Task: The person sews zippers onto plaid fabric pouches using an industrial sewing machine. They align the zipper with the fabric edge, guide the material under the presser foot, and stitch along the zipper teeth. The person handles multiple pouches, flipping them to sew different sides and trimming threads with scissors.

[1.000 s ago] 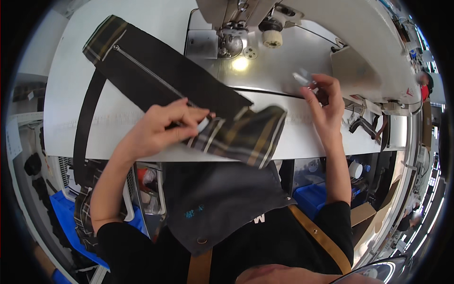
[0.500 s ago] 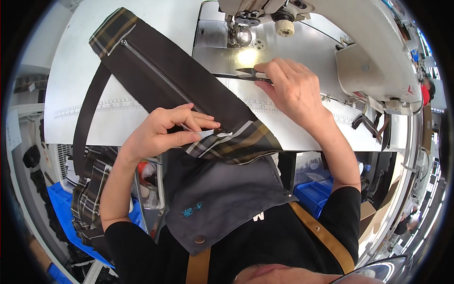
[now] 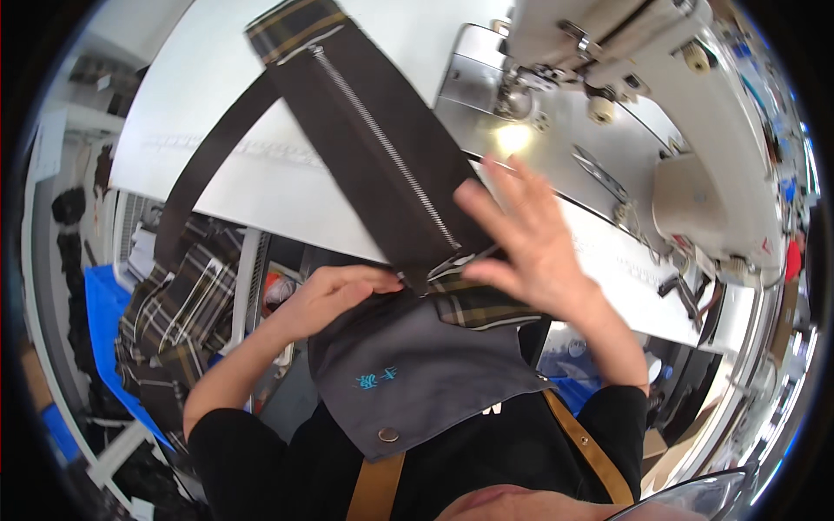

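A long dark brown fabric piece (image 3: 347, 139) with a metal zipper (image 3: 382, 130) lies slantwise across the table, plaid cloth at both ends. Its near end hangs over the table's front edge, against my grey apron (image 3: 417, 373). My left hand (image 3: 334, 300) is at this end's left edge, fingers stretched out with the tips touching the fabric. Over the right edge, beside the near plaid end (image 3: 486, 304), my right hand (image 3: 530, 247) is spread and slightly blurred, holding nothing. A pair of thread snips (image 3: 599, 174) lies on the sewing machine's metal bed.
The white sewing machine (image 3: 730, 130) stands at the right, its lamp lighting the needle area. A dark strap (image 3: 195, 165) curves off the table at left. Below it, plaid cloth pieces (image 3: 174, 321) heap over a blue bin (image 3: 104, 321). Blue containers sit under the table at right.
The snips have left my right hand and lie on the machine bed. That hand has come down to the fabric and spread. My left hand has moved from the plaid corner to the left edge.
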Demonstrator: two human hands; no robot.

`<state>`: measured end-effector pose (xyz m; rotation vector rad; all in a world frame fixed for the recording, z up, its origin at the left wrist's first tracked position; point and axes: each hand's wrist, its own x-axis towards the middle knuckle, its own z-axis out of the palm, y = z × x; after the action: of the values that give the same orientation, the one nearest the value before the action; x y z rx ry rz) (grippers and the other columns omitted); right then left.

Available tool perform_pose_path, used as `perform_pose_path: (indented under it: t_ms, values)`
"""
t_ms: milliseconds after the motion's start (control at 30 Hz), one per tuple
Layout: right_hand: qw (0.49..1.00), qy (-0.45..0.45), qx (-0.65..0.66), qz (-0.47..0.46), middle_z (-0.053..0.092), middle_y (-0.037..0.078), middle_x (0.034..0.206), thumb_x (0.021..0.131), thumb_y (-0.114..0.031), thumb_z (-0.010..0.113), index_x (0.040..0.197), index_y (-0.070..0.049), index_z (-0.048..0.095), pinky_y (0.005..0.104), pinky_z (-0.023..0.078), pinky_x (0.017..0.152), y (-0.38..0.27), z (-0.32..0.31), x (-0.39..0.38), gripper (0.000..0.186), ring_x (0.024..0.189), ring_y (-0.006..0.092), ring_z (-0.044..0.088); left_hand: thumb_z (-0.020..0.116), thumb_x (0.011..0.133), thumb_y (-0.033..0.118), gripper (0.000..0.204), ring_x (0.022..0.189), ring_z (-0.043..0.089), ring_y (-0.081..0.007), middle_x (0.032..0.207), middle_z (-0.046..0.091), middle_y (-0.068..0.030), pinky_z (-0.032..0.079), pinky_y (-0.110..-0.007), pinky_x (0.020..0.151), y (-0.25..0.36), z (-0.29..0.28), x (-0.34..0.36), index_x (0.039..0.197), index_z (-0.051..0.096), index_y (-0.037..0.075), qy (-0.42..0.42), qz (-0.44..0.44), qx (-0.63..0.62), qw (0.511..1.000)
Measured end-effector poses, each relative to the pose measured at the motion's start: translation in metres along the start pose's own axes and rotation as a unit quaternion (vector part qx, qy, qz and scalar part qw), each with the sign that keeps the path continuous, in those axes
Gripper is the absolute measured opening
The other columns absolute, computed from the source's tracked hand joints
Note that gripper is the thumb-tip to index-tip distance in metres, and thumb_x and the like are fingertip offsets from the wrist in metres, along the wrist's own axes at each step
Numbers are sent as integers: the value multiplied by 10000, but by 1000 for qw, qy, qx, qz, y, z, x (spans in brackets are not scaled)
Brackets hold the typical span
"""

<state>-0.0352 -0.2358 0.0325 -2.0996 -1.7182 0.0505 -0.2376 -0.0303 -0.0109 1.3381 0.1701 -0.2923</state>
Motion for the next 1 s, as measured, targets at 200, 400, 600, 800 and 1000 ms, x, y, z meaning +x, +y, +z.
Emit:
perform_pose_path:
  t_ms: [200, 400, 600, 800, 1000]
  values:
    - [994, -102, -12, -23, 389, 124, 1400, 676, -356, 737, 1260, -155, 541, 493, 298, 1010, -59, 32, -43, 648, 1294, 369, 327, 458, 938, 444, 558, 1136, 521, -191, 1206, 558, -101, 412, -363, 957, 20, 4, 11, 1253, 473, -17, 50, -128, -215, 967]
    - [997, -13, 70, -14, 435, 208, 1342, 754, -368, 683, 1223, 25, 520, 477, 300, 1023, -46, 34, -49, 633, 1251, 405, 382, 536, 913, 266, 347, 991, 589, -303, 1105, 593, -172, 457, -355, 851, 59, 10, 10, 1123, 539, -10, 67, 51, 542, 836]
    - [991, -9, 135, 10, 424, 193, 1358, 834, -199, 620, 1272, -7, 482, 427, 316, 1032, -39, 39, 32, 498, 1261, 364, 386, 581, 878, 306, 411, 955, 569, -171, 1051, 610, -127, 451, -317, 828, 95, -62, -14, 1122, 536, -21, 236, -50, 346, 907]
    - [996, -13, 74, -47, 435, 176, 1349, 796, -191, 672, 1274, -43, 489, 424, 333, 1024, -45, 61, 71, 533, 1252, 370, 391, 616, 848, 172, 461, 1018, 543, -127, 1141, 588, -77, 400, -259, 909, 98, -106, -175, 1241, 493, -35, 479, 139, 213, 840]
    - [990, -20, 64, -124, 441, 144, 1348, 778, -230, 694, 1266, -52, 497, 429, 354, 1009, -68, 84, 103, 555, 1242, 364, 400, 625, 846, 139, 500, 1069, 559, -190, 1204, 572, -65, 417, -299, 929, -37, -94, -401, 1291, 455, -10, 723, 14, 85, 686]
